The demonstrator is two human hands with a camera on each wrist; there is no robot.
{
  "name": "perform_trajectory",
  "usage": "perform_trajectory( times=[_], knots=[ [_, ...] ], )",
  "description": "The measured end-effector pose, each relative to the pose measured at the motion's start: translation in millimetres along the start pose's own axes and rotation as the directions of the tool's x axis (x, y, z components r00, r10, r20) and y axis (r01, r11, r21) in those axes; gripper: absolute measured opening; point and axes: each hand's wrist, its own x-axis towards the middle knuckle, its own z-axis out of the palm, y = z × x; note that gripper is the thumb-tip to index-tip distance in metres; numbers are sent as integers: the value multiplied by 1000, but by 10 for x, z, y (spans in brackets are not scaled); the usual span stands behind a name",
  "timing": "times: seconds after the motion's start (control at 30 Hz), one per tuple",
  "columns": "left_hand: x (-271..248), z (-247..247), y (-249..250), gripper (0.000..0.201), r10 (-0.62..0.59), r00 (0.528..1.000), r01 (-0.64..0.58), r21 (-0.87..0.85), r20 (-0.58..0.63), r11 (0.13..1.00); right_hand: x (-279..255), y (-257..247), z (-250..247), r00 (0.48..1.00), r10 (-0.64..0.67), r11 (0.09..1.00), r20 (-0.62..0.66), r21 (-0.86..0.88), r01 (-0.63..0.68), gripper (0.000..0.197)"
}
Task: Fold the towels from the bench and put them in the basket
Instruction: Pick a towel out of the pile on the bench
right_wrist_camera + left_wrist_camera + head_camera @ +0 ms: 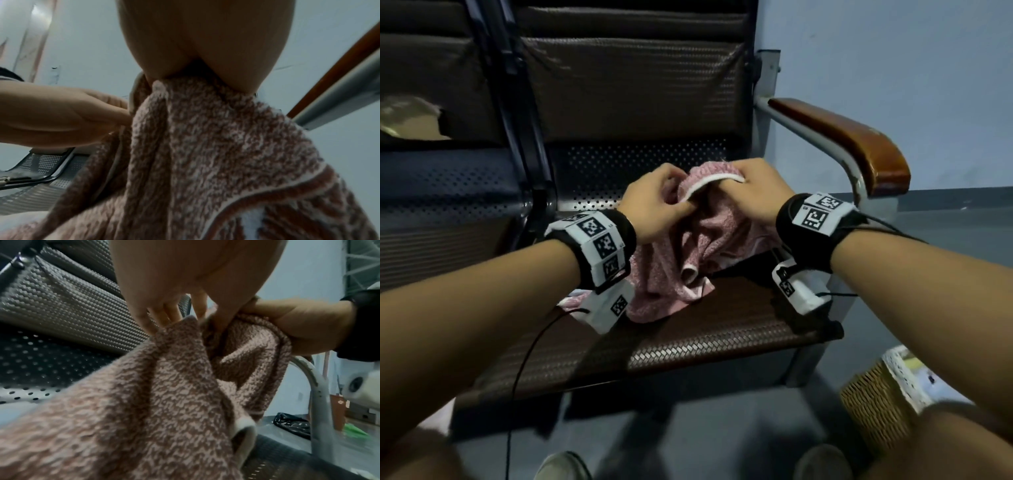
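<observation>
A pale blue-grey wall (893, 85) stands behind and to the right, with a darker band along its foot. The floor (722, 428) is dull grey, and the light is dim. Row seating fills the view: perforated metal seats (448, 185), brown woven pads, and a glossy brown wooden armrest (859, 144) on a grey metal frame.

No readable text, brand or number shows; the wristbands (602, 245) carry only black-and-white square code markers, perhaps too blurred to decode.
</observation>
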Motion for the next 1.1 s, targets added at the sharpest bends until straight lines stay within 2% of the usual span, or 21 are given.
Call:
perform_trajectory(
  times=[0.03, 0.07, 0.17, 0.23, 0.33, 0.43, 0.53, 0.6, 0.63, 0.73, 0.83, 0.9, 0.93, 1.03, 1.1],
  knots=[
    [-8, 3, 34, 8, 25, 1000, -24, 39, -15, 999, 18, -55, -3, 1000, -19, 1000, 4, -7, 19, 21],
    [10, 0, 46, 8, 33, 997, -28, 78, -63, 997, 32, -92, 3, 1000, -27, 999, -5, -28, 27, 20],
    [75, -81, 57, 30, -46, 975, 63, 73, -216, 995, 24, -60, 50, 996, 2, 994, -92, -106, -12, 14],
    [102, -125, 55, 37, -153, 963, 156, -5, -221, 988, -44, 54, 106, 992, 55, 991, -116, -115, -68, 18],
    [86, -115, 49, 42, -327, 927, 303, -148, -183, 941, -175, 152, 165, 997, 65, 978, -52, -194, -74, 32],
    [54, -120, 34, 43, -453, 890, 402, -379, -55, 834, -252, 69, 156, 993, -45, 990, -110, -138, 29, 40],
    [48, -177, 23, 22, -495, 869, 418, -527, -5, 740, -320, -63, 154, 976, -172, 985, -132, -6, 173, 28],
    [71, -213, 1, 24, -522, 853, 423, -579, -6, 697, -368, -130, 182, 962, -254, 966, -101, 24, 258, 16],
    [80, -222, 3, 28, -536, 844, 438, -593, 13, 675, -385, -156, 200, 951, -298, 954, -77, 5, 299, 18],
    [80, -228, 45, 27, -542, 837, 473, -601, 77, 644, -420, -212, 279, 916, -385, 915, 109, -86, 395, 22],
    [64, -249, 82, 33, -555, 832, 421, -639, -12, 644, -443, -195, 327, 901, -318, 921, 295, -128, 367, 24],
    [60, -289, 88, 39, -553, 829, 380, -646, -80, 662, -433, -163, 318, 919, -199, 929, 340, -233, 287, 16],
    [56, -308, 98, 40, -554, 828, 368, -662, -86, 653, -422, -154, 317, 926, -126, 925, 357, -294, 239, 19],
    [-1, -334, 183, 38, -547, 837, 345, -763, -13, 546, -447, -160, 393, 909, 24, 935, 416, -331, 127, 28],
    [-40, -324, 269, 33, -526, 849, 333, -820, 46, 465, -495, -193, 498, 895, 74, 953, 439, -295, 66, 55]
  ],
)
